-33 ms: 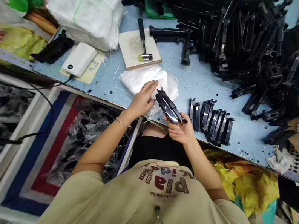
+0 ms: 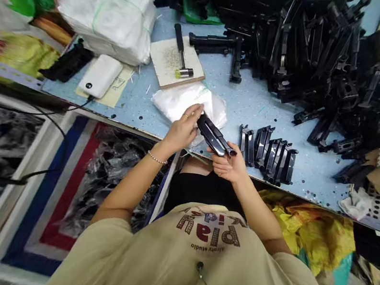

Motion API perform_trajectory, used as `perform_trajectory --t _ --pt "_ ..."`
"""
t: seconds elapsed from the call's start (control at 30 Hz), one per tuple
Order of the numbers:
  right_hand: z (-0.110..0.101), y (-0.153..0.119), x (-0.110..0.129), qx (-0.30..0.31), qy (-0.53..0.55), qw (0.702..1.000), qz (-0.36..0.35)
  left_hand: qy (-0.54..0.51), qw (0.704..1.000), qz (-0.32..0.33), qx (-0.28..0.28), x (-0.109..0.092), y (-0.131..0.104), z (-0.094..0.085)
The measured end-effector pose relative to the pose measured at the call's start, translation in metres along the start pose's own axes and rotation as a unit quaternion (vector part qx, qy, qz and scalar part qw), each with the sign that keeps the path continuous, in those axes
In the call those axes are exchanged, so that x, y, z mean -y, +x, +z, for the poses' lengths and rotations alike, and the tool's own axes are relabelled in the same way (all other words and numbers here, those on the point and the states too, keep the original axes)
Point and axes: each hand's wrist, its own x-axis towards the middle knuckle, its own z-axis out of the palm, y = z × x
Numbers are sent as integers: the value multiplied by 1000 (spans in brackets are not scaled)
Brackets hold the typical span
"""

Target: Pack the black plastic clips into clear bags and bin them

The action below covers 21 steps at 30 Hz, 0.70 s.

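Observation:
A glossy black plastic part [image 2: 213,135], long and narrow, is held at a slant just above the table's front edge. My right hand [image 2: 228,166] is closed around its near end, thumb on top. At the far end, the fingers of my left hand [image 2: 183,129] are bent against the part's tip and cover some of it. Beneath my left hand lies a stack of clear plastic bags [image 2: 171,103]. Several similar black parts [image 2: 271,156] stand side by side in a row to the right of my right hand.
A big heap of black parts [image 2: 318,52] fills the back right. A hammer [image 2: 180,46] rests on a white board [image 2: 161,62]. Farther left are a tied white bag bundle [image 2: 106,11] and a white power bank [image 2: 101,76] with a cable. Crates [image 2: 42,195] stand below the table edge.
My left hand has shifted slightly right, its fingertips now over the far tip of the black plastic part. The part and my right hand have moved slightly left.

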Motion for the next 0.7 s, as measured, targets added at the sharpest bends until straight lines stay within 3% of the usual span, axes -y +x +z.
perform_trajectory --t 0.1,0.17,0.23,0.3,0.37,0.4,0.43,0.47,0.53,0.57,0.6,0.63,0.7 --pt "-1 9 4 -82 -104 989 -64 -28 995 82 44 -39 -9 10" --pt "-1 10 -1 -189 -247 936 -165 -71 986 127 78 -57 -12 17" --pt "2 3 -10 -262 -375 858 -233 -109 980 145 88 -66 -13 21" --pt "7 -13 -19 -241 -485 810 -225 -134 976 157 68 -72 -12 15" --pt "15 -33 -22 -132 -590 774 -186 -148 979 138 25 -77 -16 -8" --pt "18 -44 -21 -83 -642 742 -174 -151 983 106 4 -80 -21 -26" --pt "21 -53 -18 -70 -691 698 -177 -152 987 58 -12 -82 -30 -47" --pt "22 -61 -14 -102 -742 635 -189 -145 989 -10 -10 -83 -41 -70" --pt "18 -68 -6 -270 -824 455 -204 -128 984 -109 54 -79 -70 -109" --pt "13 -67 -2 -354 -841 360 -194 -117 975 -146 115 -75 -84 -121" --pt "7 -64 1 -410 -849 284 -174 -101 958 -192 187 -68 -98 -126" --pt "0 -59 3 -432 -858 234 -150 -81 932 -250 250 -62 -109 -125" --pt "-11 -48 4 -411 -882 193 -126 -53 870 -364 328 -49 -122 -107"
